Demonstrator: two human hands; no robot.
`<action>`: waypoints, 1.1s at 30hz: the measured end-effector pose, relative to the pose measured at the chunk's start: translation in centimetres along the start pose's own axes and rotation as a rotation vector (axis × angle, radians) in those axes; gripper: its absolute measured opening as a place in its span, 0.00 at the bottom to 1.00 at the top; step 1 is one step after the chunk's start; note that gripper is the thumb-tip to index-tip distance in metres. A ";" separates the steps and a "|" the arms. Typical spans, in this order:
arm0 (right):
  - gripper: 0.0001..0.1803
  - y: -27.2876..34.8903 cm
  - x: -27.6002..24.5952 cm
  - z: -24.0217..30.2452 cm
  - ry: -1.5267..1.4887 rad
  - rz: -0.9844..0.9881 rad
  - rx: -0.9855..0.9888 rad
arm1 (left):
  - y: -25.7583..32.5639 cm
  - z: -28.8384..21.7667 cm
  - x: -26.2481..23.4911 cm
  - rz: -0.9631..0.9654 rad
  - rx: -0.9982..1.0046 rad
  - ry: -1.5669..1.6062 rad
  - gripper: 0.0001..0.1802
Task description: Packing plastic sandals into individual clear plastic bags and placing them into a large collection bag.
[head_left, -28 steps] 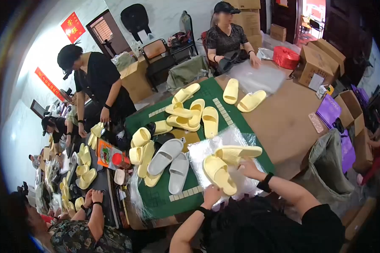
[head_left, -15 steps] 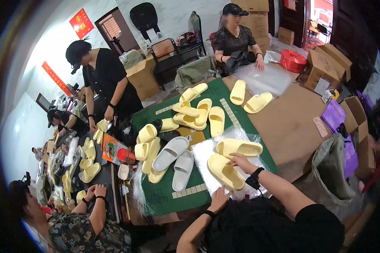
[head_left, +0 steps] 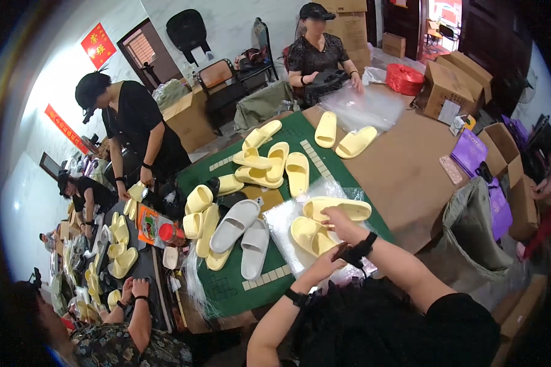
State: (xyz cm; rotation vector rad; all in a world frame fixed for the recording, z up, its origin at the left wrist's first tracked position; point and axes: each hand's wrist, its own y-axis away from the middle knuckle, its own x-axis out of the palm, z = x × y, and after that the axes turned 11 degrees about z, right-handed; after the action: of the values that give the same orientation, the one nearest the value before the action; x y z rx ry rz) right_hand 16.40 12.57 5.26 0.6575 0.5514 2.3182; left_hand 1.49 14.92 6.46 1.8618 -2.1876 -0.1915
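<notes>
My right hand (head_left: 341,224) rests on a pair of pale yellow slippers: one (head_left: 338,208) lies flat, the other (head_left: 310,236) is angled beside it. Both slippers lie on a clear plastic bag (head_left: 288,220) spread over the green mat (head_left: 226,284). My left hand (head_left: 324,262) grips the near edge of that bag. Two grey slippers (head_left: 242,229) lie just left of the bag.
More yellow slippers (head_left: 269,162) are heaped at the mat's far side, with two (head_left: 343,134) near a seated person (head_left: 318,52). A standing person (head_left: 134,128) works at left. Cardboard boxes (head_left: 453,85), a purple bag (head_left: 471,153) and a grey sack (head_left: 471,232) stand right.
My right hand has slid from the far slipper's side onto the pair. My left hand has moved up to the bag's near edge. The view shifted slightly.
</notes>
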 end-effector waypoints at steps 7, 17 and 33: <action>0.26 -0.6 -1.1 0.5 0.480 -0.135 -0.060 | -3.2 1.3 0.6 0.087 0.097 0.814 0.27; 0.28 2.2 2.1 5.1 1.572 -0.169 -1.299 | -4.7 -1.2 1.6 0.046 -0.026 0.770 0.22; 0.29 13.5 4.8 3.9 0.772 0.908 -0.728 | 3.6 -16.2 -3.0 -0.854 0.830 0.052 0.17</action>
State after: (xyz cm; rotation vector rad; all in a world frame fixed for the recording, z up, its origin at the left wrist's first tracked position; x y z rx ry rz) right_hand 9.06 7.28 17.08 -0.4884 -0.4175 3.2988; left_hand 3.09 19.64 22.55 3.0871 -1.3511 0.7070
